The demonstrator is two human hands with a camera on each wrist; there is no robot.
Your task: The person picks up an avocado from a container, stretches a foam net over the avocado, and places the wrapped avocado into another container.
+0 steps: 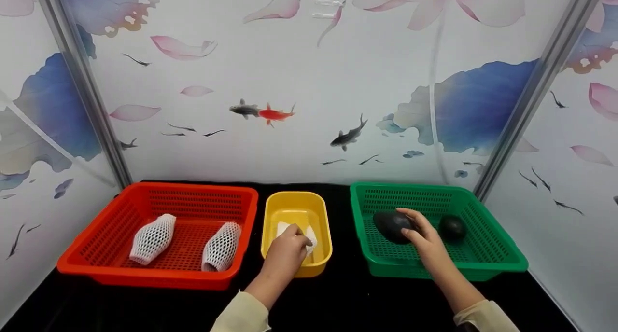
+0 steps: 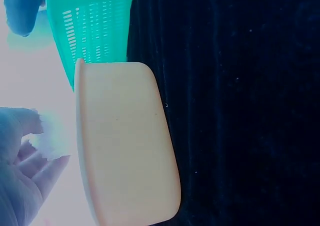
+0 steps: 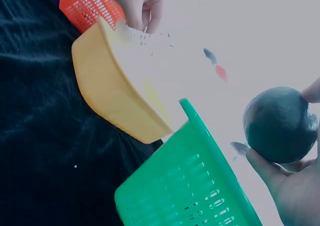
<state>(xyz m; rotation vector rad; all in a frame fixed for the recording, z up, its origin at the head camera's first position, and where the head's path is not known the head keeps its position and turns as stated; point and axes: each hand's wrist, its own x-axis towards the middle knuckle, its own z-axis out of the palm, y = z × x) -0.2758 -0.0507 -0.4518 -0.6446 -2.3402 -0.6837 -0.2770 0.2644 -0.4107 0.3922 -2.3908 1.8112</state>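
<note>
My left hand [image 1: 288, 249] is over the yellow tub [image 1: 296, 270] and pinches a thin white tissue [image 2: 54, 136] between thumb and fingers. More white tissue [image 1: 282, 227] shows inside the tub beside that hand. At the right, my right hand [image 1: 426, 235] grips a smooth, dark, egg-shaped fruit [image 1: 393, 226] above the green basket [image 1: 446, 270]. In the right wrist view the dark fruit [image 3: 280, 126] sits between thumb and fingers, higher than the basket's rim. A second dark, rounded fruit [image 1: 453, 227] lies in the green basket, right of my hand.
A red basket [image 1: 159, 279] stands at the left with two white foam net sleeves [image 1: 153, 239] in it. All the containers rest on a black cloth [image 1: 338, 303]. Behind them rises a white panel [image 1: 309, 148] printed with fish and petals, with side panels left and right.
</note>
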